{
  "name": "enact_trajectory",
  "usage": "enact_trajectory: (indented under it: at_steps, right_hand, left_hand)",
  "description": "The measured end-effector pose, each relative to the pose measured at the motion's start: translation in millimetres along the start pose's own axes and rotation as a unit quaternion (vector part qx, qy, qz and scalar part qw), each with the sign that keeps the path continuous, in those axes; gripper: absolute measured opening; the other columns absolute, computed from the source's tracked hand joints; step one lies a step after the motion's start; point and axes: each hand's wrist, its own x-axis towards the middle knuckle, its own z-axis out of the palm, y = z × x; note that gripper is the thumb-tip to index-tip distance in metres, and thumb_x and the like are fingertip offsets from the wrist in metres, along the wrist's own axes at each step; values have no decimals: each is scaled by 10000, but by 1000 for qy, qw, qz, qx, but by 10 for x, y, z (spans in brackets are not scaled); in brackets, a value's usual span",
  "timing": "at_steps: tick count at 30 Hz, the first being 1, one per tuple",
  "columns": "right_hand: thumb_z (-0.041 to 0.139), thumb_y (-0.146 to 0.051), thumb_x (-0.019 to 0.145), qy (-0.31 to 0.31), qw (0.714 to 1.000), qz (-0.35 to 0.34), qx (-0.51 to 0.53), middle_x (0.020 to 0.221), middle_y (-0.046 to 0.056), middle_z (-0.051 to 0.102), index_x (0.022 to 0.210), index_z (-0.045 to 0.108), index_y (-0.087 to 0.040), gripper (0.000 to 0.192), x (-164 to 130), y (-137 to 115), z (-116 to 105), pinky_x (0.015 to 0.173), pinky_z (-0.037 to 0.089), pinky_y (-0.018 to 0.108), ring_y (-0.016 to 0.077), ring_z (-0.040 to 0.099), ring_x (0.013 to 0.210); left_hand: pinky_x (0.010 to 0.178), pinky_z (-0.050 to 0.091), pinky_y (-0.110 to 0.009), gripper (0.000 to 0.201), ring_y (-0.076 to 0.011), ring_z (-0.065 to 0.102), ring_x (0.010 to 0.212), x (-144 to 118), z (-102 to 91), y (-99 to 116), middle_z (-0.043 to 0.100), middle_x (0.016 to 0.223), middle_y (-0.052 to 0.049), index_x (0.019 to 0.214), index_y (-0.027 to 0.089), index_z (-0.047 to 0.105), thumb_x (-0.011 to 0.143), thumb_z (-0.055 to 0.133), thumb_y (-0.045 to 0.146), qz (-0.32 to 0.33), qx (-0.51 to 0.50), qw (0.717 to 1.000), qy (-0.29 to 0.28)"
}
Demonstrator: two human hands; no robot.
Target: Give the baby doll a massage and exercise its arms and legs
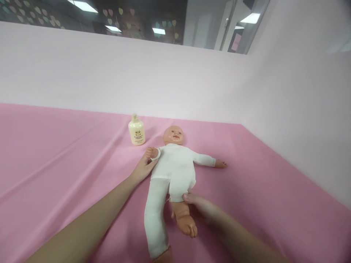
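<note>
A baby doll (174, 162) with a white cloth body lies on its back on the pink sheet, its head toward the wall. My left hand (142, 167) is closed at the doll's arm on the left side, with the thumb against the white sleeve and the other fingers hidden behind the doll's hand. My right hand (203, 205) grips the leg on the right side, thumb on top near the white cuff and fingers underneath. That leg is bent, its bare foot showing. The other leg lies stretched toward me. A cream-coloured bottle (136, 131) stands upright left of the doll's head.
The pink sheet (68, 146) has a few creases on the left. A white wall (123, 73) rises behind it, and another wall (309, 109) stands along the right. A window (150, 18) with heart-shaped stickers and light reflections is above the back wall.
</note>
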Motion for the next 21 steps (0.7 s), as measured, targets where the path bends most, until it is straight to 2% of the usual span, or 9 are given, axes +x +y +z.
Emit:
enact_trajectory:
  at_steps: [7,17,21]
  right_hand:
    - [713,-519,675,21,999,23,21,793,121,664,1098,584,-78,624,-27,1,10,651,462,311,222,638,722]
    - [687,-491,710,12,999,29,28,830,132,673,1108,561,-83,584,-49,16,-19,697,470,324,220,648,754]
    - [687,-489,708,5,999,26,28,818,130,675,1054,575,-89,540,-53,3,-7,700,470,330,219,649,742]
  left_hand:
    - [791,469,-391,548,-287,606,907,-9,-2,16,672,921,-101,1113,122,575,784,588,562,-1,9,1000,8]
    - [789,472,-393,519,-285,607,896,-9,-9,13,668,907,-93,1122,127,573,799,585,533,-2,27,1000,11]
    - [783,476,-396,537,-283,609,897,-15,-3,36,669,956,-105,1131,125,568,795,587,544,-1,19,1000,9]
